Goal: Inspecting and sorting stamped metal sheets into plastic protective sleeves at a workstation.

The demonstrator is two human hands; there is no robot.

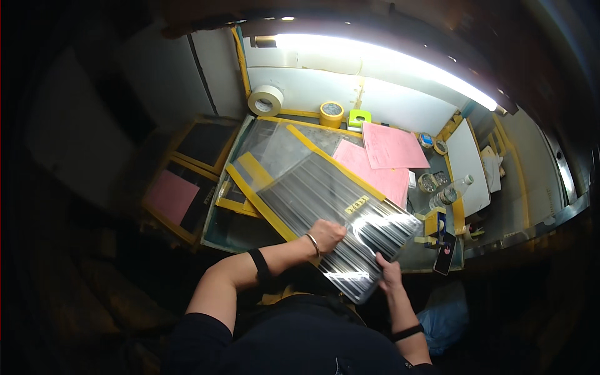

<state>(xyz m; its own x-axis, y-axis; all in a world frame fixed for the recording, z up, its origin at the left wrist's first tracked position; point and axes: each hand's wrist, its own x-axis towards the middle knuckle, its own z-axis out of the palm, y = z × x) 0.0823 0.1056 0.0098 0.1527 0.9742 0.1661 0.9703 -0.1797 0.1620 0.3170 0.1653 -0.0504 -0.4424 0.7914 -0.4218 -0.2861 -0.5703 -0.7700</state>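
A long dark-and-clear striped sheet [306,187], with a glossy plastic surface and yellow tape along its edges, lies slantwise in front of me. Its near end sticks out past the table's front edge and reflects the lamp. My left hand [328,236] is closed like a fist on top of the sheet, near its left edge; whatever its fingers hold is hidden. Gripping the near right edge is my right hand [390,275], thumb on the upper face and the other fingers underneath. A small yellow label [357,204] sits on the sheet.
Pink papers [394,147] lie behind the sheet. Tape rolls [265,100] stand along the back. To the right are a clear bottle [447,195], a phone [444,253] and a yellow block [432,222]. Taped dark panels [206,144] are at left; a lamp [387,59] hangs above.
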